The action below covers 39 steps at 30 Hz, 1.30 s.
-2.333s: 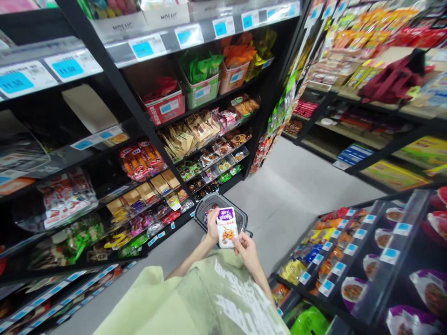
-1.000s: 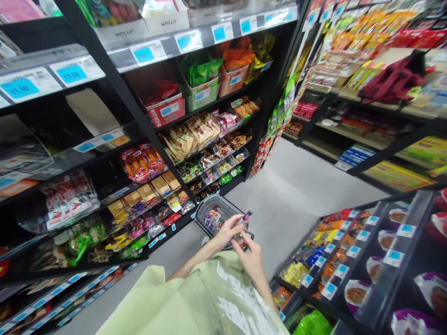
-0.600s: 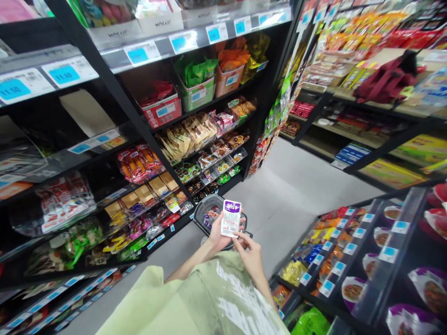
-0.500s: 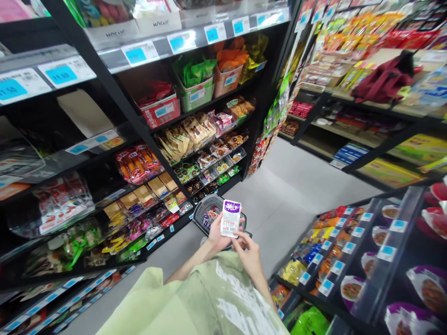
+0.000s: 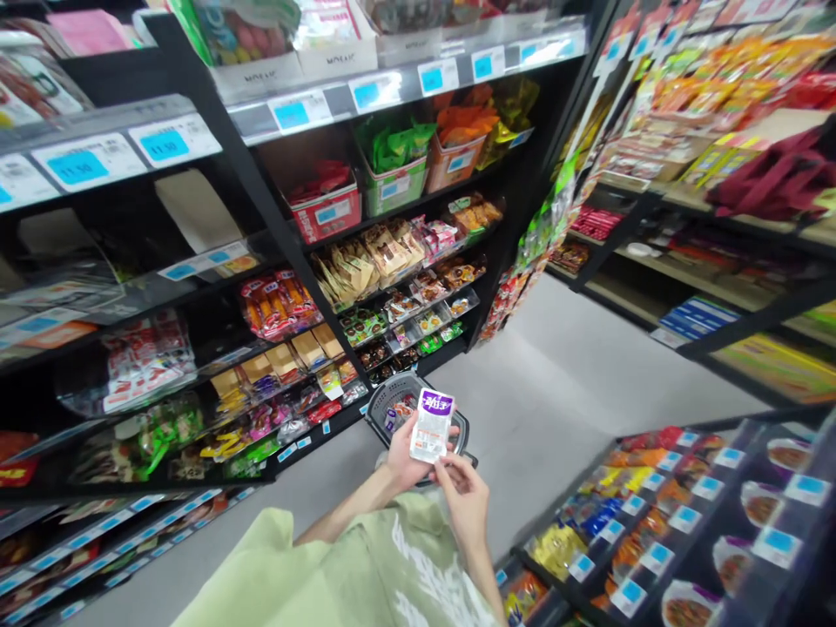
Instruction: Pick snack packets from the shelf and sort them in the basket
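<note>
I hold a small white snack packet (image 5: 432,426) with a purple top band upright in front of me, its printed back side facing me. My left hand (image 5: 402,450) grips its left edge and lower part. My right hand (image 5: 461,493) pinches its bottom right corner with the fingertips. Just beyond the packet a dark grey shopping basket (image 5: 394,403) sits on the floor with a few packets inside.
Black shelves (image 5: 274,226) of snack bags with blue price tags fill the left side. A low rack (image 5: 659,505) of packaged food stands at the right. A grey floor aisle (image 5: 575,383) runs ahead between them. A dark red bag (image 5: 777,178) lies on a far right shelf.
The packet was turned over in my hands, edge-on a second ago, from its pictured front to its back. The view has dipped slightly; both hands stay on the packet.
</note>
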Motion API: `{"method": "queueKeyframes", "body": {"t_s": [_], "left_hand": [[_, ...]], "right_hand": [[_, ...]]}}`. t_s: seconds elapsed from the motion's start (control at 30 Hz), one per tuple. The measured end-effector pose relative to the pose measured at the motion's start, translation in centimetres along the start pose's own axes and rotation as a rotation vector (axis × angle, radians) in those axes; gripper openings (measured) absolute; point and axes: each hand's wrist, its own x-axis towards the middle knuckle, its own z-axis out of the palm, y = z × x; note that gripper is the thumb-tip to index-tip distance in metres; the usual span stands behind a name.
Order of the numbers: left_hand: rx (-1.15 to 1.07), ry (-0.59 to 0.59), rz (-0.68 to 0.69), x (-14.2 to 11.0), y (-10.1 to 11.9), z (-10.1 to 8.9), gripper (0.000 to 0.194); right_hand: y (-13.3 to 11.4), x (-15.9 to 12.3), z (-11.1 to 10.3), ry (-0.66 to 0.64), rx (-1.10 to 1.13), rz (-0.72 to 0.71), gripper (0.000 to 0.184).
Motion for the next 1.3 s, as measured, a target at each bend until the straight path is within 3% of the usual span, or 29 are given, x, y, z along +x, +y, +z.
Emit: {"method": "queueKeyframes", "body": {"t_s": [0.23, 0.37, 0.5, 0.67, 0.83, 1.03, 1.3], "left_hand": [[-0.112, -0.003, 0.043, -1.4, 0.9, -1.9, 0.066], [-0.142, -0.014, 0.088, -3.3, 3.1, -3.0, 0.064], [-0.164, -0.032, 0.165, -6.7, 7.1, -4.8, 0.063], [-0.178, -0.004, 0.285, -12.8, 12.9, -7.2, 0.061], [-0.222, 0.079, 0.331, -18.5, 16.9, -10.3, 0.052], [-0.251, 0.108, 0.325, -23.0, 19.9, -14.8, 0.058], [-0.216, 0.082, 0.314, -27.5, 23.7, -16.5, 0.061]], "right_hand": [[0.4, -0.2, 2.1, -0.016, 0.071, 0.040, 0.020], [1.0, -0.3, 4.4, -0.050, 0.030, 0.066, 0.022], [2.3, -0.2, 8.7, -0.144, -0.015, 0.090, 0.024], [4.6, -1.5, 16.3, -0.305, -0.051, 0.127, 0.023], [7.7, -4.4, 22.5, -0.321, -0.053, 0.153, 0.023], [9.8, -7.5, 27.4, -0.336, -0.192, 0.141, 0.018], [10.7, -10.0, 32.3, -0.344, -0.246, 0.106, 0.016]]}}
